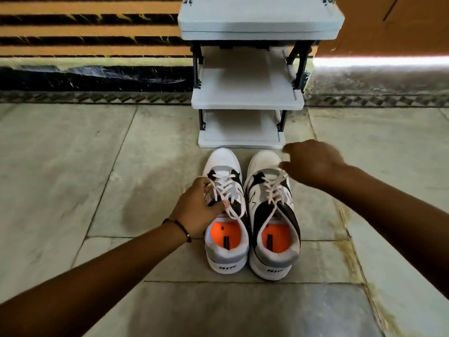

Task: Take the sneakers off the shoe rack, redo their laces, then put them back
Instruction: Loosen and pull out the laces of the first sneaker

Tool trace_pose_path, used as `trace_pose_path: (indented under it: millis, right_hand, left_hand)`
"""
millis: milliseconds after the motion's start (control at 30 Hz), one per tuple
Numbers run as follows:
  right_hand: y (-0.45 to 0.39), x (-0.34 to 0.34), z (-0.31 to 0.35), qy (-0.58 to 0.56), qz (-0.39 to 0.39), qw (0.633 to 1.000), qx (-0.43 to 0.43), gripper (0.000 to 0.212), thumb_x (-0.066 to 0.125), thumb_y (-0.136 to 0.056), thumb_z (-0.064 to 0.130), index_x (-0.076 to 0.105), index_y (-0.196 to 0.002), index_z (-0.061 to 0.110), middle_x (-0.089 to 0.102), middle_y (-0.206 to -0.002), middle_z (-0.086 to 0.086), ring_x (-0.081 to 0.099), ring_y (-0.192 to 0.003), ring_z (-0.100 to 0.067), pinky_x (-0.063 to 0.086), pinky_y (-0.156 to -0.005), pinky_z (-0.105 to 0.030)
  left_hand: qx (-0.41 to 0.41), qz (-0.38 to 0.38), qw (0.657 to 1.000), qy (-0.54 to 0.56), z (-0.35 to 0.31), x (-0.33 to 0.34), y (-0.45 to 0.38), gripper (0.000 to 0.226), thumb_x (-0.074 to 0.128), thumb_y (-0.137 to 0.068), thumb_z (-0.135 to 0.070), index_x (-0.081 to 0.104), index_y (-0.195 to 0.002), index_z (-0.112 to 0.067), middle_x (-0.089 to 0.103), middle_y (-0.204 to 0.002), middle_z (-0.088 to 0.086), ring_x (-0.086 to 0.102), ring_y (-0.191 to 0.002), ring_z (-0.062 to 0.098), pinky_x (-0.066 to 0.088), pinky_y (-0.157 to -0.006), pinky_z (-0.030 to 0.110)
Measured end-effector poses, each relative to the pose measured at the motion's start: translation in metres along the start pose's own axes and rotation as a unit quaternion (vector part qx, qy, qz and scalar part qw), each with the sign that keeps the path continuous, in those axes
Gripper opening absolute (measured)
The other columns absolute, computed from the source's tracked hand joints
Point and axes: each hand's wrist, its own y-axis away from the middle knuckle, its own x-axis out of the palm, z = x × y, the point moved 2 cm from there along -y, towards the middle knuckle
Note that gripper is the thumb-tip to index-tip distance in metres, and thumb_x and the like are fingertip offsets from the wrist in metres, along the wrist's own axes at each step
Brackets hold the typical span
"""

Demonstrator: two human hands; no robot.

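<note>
Two white, grey and black sneakers with orange insoles stand side by side on the stone floor, toes toward the rack: the left sneaker (224,249) and the right sneaker (274,251). My left hand (196,210) rests on the left sneaker's outer side, fingers pinching its white lace (223,190). My right hand (313,164) hovers over the right sneaker's toe, fingertips pulling the end of that shoe's white lace (277,186). The grey shoe rack (247,100) stands just beyond the toes with its shelves bare.
Wide stone floor tiles (73,178) surround the shoes on all sides. Behind the rack runs a wall with orange and black stripes (85,27) and a dark skirting. A thin bracelet is on my left wrist.
</note>
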Motion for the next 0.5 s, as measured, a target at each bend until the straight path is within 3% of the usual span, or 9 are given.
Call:
trace_pose_path:
  millis: [67,100,167,233,300,367,433,500]
  right_hand:
    - [0.008,0.008,0.019,-0.195,0.056,0.974,-0.103,0.034,0.061,-0.086,0.036,0.058,-0.118,0.027,0.067,-0.111,-0.005,0.064,-0.086,-0.018,0.048,-0.079,-0.029]
    - [0.017,0.015,0.033,-0.234,0.096,0.953,-0.167,0.038,0.065,-0.082,0.034,0.057,-0.119,0.029,0.067,-0.109,-0.004,0.063,-0.083,-0.015,0.048,-0.078,-0.028]
    - [0.034,0.036,0.058,-0.167,0.122,0.942,-0.266,0.05,0.069,-0.077,0.032,0.052,-0.124,0.026,0.059,-0.111,-0.004,0.056,-0.094,-0.016,0.046,-0.078,-0.03]
    - [0.04,0.049,0.069,-0.089,0.022,0.945,-0.315,0.039,0.065,-0.078,0.022,0.055,-0.116,0.019,0.057,-0.108,-0.006,0.055,-0.098,-0.023,0.045,-0.071,-0.033]
    - [0.036,0.049,0.066,-0.158,-0.035,0.937,-0.31,0.023,0.058,-0.075,0.006,0.066,-0.095,0.015,0.066,-0.096,-0.007,0.06,-0.091,-0.025,0.047,-0.067,-0.033]
    - [0.03,0.045,0.058,-0.3,0.0,0.92,-0.253,0.014,0.063,-0.075,0.002,0.072,-0.081,0.01,0.071,-0.082,-0.007,0.063,-0.077,-0.02,0.047,-0.066,-0.029]
    - [0.028,0.038,0.051,-0.48,0.058,0.863,-0.147,0.009,0.068,-0.08,0.013,0.073,-0.08,0.005,0.069,-0.073,-0.008,0.057,-0.063,-0.014,0.044,-0.059,-0.023]
    - [0.03,0.034,0.045,-0.604,0.123,0.787,-0.039,0.029,0.06,-0.087,0.026,0.071,-0.081,0.0,0.069,-0.07,-0.009,0.054,-0.057,-0.014,0.042,-0.054,-0.023]
  left_hand:
    - [-0.012,-0.04,0.999,0.026,0.004,0.001,-0.002,0.044,0.07,-0.078,-0.02,0.052,-0.116,-0.01,0.061,-0.119,0.008,0.057,-0.112,0.023,0.046,-0.097,0.035]
    - [-0.009,-0.056,0.998,0.03,0.004,0.002,-0.003,0.039,0.069,-0.078,-0.018,0.054,-0.114,-0.01,0.063,-0.116,0.008,0.058,-0.109,0.021,0.047,-0.096,0.034]
    - [0.005,-0.068,0.997,0.035,0.001,0.003,-0.002,0.034,0.066,-0.08,-0.013,0.056,-0.113,-0.011,0.066,-0.11,0.007,0.06,-0.102,0.017,0.046,-0.092,0.028]
    - [0.02,-0.062,0.997,0.045,-0.001,0.004,-0.003,0.033,0.064,-0.081,-0.011,0.056,-0.114,-0.011,0.068,-0.104,0.009,0.062,-0.099,0.019,0.047,-0.091,0.029]
    - [0.019,-0.057,0.997,0.048,0.001,0.005,-0.004,0.032,0.063,-0.082,-0.01,0.056,-0.113,-0.011,0.069,-0.098,0.009,0.062,-0.097,0.02,0.048,-0.09,0.029]
    - [0.004,-0.052,0.995,0.08,0.001,0.002,-0.006,0.03,0.062,-0.083,-0.007,0.057,-0.112,-0.008,0.067,-0.092,0.009,0.063,-0.093,0.017,0.05,-0.081,0.018]
    - [-0.035,-0.042,0.984,0.168,0.001,-0.003,-0.008,0.027,0.058,-0.085,-0.001,0.056,-0.111,-0.003,0.069,-0.084,0.006,0.067,-0.078,0.006,0.049,-0.065,0.004]
    - [-0.08,-0.037,0.961,0.26,0.001,-0.008,-0.008,0.021,0.054,-0.087,0.0,0.054,-0.108,-0.004,0.073,-0.068,-0.004,0.065,-0.059,-0.007,0.05,-0.057,0.005]
